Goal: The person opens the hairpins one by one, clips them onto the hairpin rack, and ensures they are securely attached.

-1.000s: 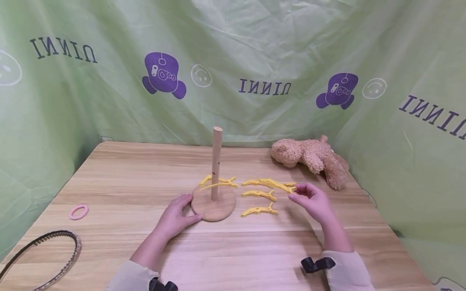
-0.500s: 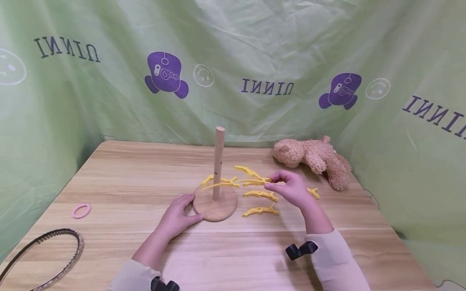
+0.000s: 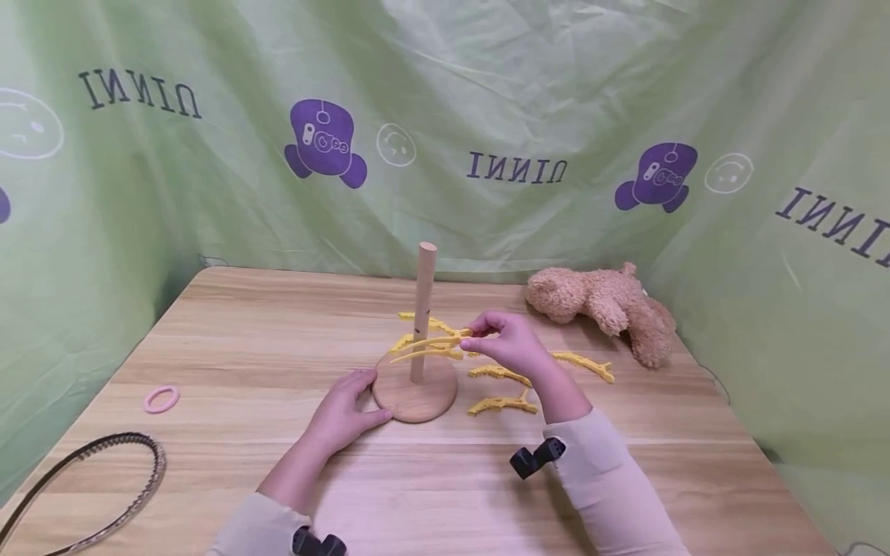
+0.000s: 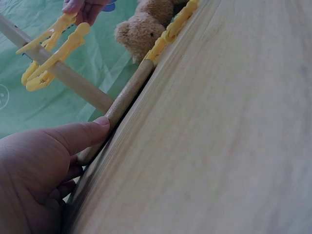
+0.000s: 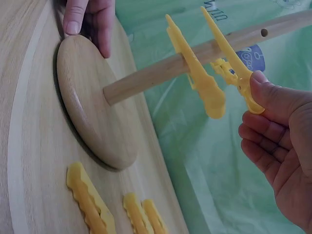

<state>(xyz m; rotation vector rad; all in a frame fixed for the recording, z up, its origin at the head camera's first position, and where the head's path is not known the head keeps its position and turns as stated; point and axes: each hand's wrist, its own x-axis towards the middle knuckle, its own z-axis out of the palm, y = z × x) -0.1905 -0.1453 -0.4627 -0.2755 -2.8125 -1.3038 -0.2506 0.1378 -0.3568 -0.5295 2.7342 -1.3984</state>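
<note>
A wooden stand, with a round base (image 3: 417, 405) and an upright post (image 3: 426, 282), stands mid-table. My left hand (image 3: 344, 413) grips the near-left rim of the base, thumb on its edge (image 4: 100, 127). With thumb and fingers, my right hand (image 3: 511, 344) pinches the tail of a yellow hair clip (image 5: 228, 48), its jaws spread on either side of the post. Just below, another yellow hair clip (image 5: 202, 80) sits around the post. More yellow hair clips (image 3: 501, 405) lie on the table to the right of the base, one partly hidden by my right hand.
A brown teddy bear (image 3: 605, 301) lies at the back right. On the left are a pink ring (image 3: 161, 399) and a dark toothed headband (image 3: 83, 449). A green printed curtain (image 3: 445, 208) surrounds the wooden table (image 3: 278, 316).
My right hand has moved left from the loose clips to the post. The clip it holds has gone from closed to spread wide. My left hand keeps its place on the base.
</note>
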